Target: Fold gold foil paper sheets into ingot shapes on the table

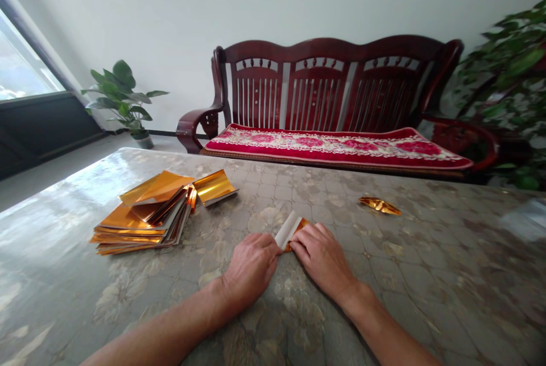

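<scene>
A sheet of gold foil paper (288, 230), partly folded over so that its pale back shows, lies on the table between my hands. My left hand (255, 260) pinches its near left corner, with the fingertips partly hidden from view. On the foil side, my right hand (319, 252) has its fingers bent and pressed onto the paper's right part. To the left stands an uneven stack of gold foil paper (140, 215), and a loose curled gold sheet (214, 186) leans beside it. A folded gold foil piece (379, 205), pointed at both ends, rests farther right.
The table (409, 275) has a glossy floral-patterned cover. Something clear and plastic-looking (526, 219) lies at its right edge. Behind it stands a dark red wooden bench (315, 87) with a red floral seat cover (341, 144). Potted plants (123, 90) flank the bench.
</scene>
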The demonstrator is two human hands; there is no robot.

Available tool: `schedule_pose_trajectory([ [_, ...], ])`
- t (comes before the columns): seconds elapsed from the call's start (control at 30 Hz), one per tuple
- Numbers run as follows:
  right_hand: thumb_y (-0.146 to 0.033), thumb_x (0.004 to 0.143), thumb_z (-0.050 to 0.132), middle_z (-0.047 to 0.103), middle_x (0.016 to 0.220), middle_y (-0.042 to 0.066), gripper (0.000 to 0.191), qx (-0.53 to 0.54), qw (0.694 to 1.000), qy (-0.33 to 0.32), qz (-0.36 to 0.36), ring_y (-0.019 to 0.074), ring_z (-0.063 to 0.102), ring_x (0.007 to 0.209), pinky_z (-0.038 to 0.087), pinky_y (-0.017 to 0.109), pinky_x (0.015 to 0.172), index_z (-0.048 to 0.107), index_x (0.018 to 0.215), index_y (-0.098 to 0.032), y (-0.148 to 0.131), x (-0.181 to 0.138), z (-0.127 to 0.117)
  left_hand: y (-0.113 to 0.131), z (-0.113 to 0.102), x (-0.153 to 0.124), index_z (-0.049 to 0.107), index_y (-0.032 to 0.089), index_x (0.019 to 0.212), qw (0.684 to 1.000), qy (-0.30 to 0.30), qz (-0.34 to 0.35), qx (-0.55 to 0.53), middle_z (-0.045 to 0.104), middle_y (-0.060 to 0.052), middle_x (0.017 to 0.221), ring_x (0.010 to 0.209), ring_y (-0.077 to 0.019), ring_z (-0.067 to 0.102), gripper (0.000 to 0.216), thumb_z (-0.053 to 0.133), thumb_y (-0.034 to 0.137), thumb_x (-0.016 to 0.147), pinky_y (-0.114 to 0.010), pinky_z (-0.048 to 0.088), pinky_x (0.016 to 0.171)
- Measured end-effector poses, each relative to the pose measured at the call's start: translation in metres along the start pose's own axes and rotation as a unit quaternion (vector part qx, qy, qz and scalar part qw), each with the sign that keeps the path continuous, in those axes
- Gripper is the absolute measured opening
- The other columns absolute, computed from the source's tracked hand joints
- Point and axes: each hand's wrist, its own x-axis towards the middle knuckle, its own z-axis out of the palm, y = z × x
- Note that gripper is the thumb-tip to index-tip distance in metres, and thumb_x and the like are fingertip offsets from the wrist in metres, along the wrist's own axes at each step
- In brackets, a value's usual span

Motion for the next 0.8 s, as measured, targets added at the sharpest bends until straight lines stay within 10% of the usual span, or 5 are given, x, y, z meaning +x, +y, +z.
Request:
schedule_pose_trajectory([
  [0.8, -0.025, 0.093, 0.06, 0.064, 0.088, 0.005, 0.013, -0.083, 0.996, 0.016, 0.023, 0.0236, 0.053, 0.086, 0.037, 0.035, 0.076, 0.058, 0.081, -0.021, -0.003, -0.002, 0.014, 0.015, -0.001, 0.018, 0.064, 0.019, 0.08, 0.992, -0.009, -0.064, 0.111, 0.067, -0.004, 0.083, 0.079, -0.019, 0.064, 0.023, 0.046, 0.024, 0.094, -0.029, 0.043, 0.073],
])
